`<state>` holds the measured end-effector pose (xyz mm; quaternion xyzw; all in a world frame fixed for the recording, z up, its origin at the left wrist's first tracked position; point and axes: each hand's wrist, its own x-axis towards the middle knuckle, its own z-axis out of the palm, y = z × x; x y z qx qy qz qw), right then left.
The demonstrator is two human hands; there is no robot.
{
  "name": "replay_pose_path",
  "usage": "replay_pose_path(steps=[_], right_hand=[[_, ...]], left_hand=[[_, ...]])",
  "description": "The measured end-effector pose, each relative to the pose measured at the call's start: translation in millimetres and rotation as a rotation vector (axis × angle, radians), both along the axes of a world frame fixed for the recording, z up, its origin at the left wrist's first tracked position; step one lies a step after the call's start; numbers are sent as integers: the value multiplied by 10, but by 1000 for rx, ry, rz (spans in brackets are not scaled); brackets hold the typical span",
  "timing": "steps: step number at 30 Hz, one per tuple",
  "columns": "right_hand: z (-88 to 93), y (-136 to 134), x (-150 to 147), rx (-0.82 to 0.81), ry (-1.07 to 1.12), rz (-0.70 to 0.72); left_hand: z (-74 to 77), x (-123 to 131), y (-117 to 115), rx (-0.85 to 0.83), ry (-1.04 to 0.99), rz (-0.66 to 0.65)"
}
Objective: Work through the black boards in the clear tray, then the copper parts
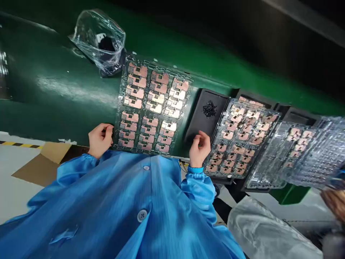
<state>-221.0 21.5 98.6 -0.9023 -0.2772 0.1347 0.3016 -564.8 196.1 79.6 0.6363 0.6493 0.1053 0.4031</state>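
Observation:
A clear plastic tray point(144, 113) with rows of copper-coloured parts lies on the green table in front of me. My left hand point(100, 139) rests by the tray's lower left edge, fingers curled, thumb against the index finger. At the near end of a black tray point(195, 120), which holds a small heap of black pieces point(209, 108), is my right hand point(199, 148), its fingertips pinched together. Whatever either hand may hold is too small or hidden. Right of that hand lies a second clear tray point(234, 144) of copper-coloured parts.
An open clear plastic bag point(99, 39) with dark contents sits at the upper left on the green table point(81, 97). Further clear trays point(269, 158) lie at the right. Below are a cardboard box point(40, 167), a green bin point(292, 194) and a translucent bag point(269, 230).

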Motion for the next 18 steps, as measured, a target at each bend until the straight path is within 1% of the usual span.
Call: replay_pose_path(steps=[4,7,9,13,15,18], right_hand=[[-225,-34,-53,37,-92,-6],[-370,-83,-118,55,-163,26],[-436,-103,-124,78,-205,63],[-467,-98,-85,152,-259,132],[-448,-97,-69,171,-260,148],[-420,-116,-62,154,-243,148]], left_hand=[[-100,-17,-137,104,17,106],[-161,-2,-260,221,30,192],[-192,29,-307,293,24,232],[-215,87,-328,422,-9,269],[-223,84,-331,454,-28,250],[-251,39,-343,493,-51,206]])
